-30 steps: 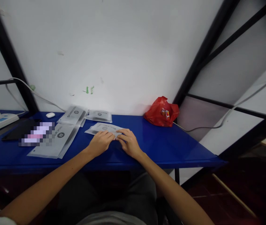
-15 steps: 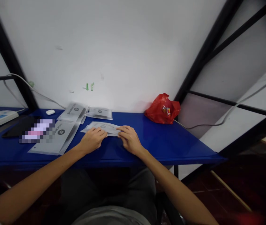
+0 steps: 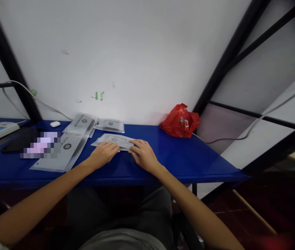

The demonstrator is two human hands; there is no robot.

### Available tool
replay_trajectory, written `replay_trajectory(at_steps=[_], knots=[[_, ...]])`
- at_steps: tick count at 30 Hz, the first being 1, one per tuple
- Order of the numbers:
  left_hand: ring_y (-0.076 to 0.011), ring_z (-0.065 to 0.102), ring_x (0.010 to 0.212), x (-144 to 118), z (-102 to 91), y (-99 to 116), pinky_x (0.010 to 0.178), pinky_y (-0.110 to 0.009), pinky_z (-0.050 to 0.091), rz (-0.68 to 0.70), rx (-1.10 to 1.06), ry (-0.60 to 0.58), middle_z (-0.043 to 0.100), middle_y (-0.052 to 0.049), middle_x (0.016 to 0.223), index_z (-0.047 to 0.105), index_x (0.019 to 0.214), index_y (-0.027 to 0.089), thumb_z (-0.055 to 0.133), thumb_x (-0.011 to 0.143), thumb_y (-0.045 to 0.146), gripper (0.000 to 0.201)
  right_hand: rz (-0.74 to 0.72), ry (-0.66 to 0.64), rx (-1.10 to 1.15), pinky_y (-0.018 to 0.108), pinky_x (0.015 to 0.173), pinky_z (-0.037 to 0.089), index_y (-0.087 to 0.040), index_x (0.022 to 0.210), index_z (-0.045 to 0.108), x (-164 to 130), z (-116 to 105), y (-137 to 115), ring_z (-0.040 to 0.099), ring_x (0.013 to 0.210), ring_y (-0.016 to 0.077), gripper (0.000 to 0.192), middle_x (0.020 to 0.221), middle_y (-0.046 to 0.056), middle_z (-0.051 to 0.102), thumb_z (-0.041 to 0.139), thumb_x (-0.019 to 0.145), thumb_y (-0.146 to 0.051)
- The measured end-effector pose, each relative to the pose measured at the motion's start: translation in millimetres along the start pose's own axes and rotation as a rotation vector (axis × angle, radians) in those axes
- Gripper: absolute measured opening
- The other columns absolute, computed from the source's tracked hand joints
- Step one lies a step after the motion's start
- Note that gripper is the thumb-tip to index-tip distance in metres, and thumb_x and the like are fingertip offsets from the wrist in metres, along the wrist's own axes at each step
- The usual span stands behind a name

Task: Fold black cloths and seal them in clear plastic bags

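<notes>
Partway along at best, judging by the layout on the bench. Holding a frosted printed bag low over the bench, between and just beyond both hands, print up. Gripping its near edge with the left hand, fingers curled narrow, thumb out of sight. Pinching farther right along the same edge with the right hand, narrow too, thumb close under the fingers. Not finished here, seemingly: edges layered and uneven toward the left end, not yet squared up. Can't tell if folded over or just stacked.

Possibly done already: a compact bag beyond the left hand, past the held one, near the wall, touched by neither hand. Probably left to do: the large flat bags left of the left hand, plus the upper flat bags farther out on that side, spread open, logos up, also untouched. Can't count layers.

Apparently not part of it: a white earbud case well beyond and left of the left hand, a red plastic bag beyond and right of the right hand
</notes>
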State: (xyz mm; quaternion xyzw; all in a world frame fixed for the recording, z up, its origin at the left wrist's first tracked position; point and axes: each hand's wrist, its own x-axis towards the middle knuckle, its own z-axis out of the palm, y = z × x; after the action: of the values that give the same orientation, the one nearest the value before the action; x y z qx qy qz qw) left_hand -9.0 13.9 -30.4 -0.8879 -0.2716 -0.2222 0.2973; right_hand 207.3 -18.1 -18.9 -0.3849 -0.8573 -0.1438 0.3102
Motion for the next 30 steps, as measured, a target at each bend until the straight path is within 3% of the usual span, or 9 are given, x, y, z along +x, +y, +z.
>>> replay_trajectory(at_steps=[10,24,30], knots=[[-0.0189,0.055,0.076,3.0,-10.2,1.5,0.066,-0.032,0.035,0.058,-0.033,-0.03,0.061,-0.004,0.078,0.059,0.087,0.017,0.042,0.09,0.015,0.017,-0.096,-0.048,-0.039,0.04,0.085,0.043,-0.02,0.092,0.066,4.4,-0.1,-4.9,0.054,0.103,0.0228,0.02,0.113,0.006,0.066,0.048,0.086,-0.011],[-0.0171,0.051,0.069,-25.7,-28.9,-28.0,0.059,-0.031,0.032,-0.076,-0.062,-0.084,0.058,-0.004,0.07,0.06,0.079,0.018,0.039,0.093,0.019,0.025,0.067,-0.047,-0.081,0.041,0.083,0.042,-0.021,0.086,0.066,-14.9,-10.5,34.2,0.054,0.101,0.0243,0.016,0.11,0.005,0.067,0.052,0.085,-0.014],[-0.0177,0.057,0.068,-24.9,-37.5,-17.3,0.059,-0.029,0.034,-0.16,-0.067,-0.22,0.062,-0.004,0.072,0.059,0.076,0.017,0.044,0.091,0.023,0.023,0.172,-0.042,-0.128,0.04,0.082,0.043,-0.02,0.078,0.065,-8.4,-5.1,52.0,0.054,0.101,0.0256,0.01,0.111,0.007,0.067,0.057,0.084,-0.017]])
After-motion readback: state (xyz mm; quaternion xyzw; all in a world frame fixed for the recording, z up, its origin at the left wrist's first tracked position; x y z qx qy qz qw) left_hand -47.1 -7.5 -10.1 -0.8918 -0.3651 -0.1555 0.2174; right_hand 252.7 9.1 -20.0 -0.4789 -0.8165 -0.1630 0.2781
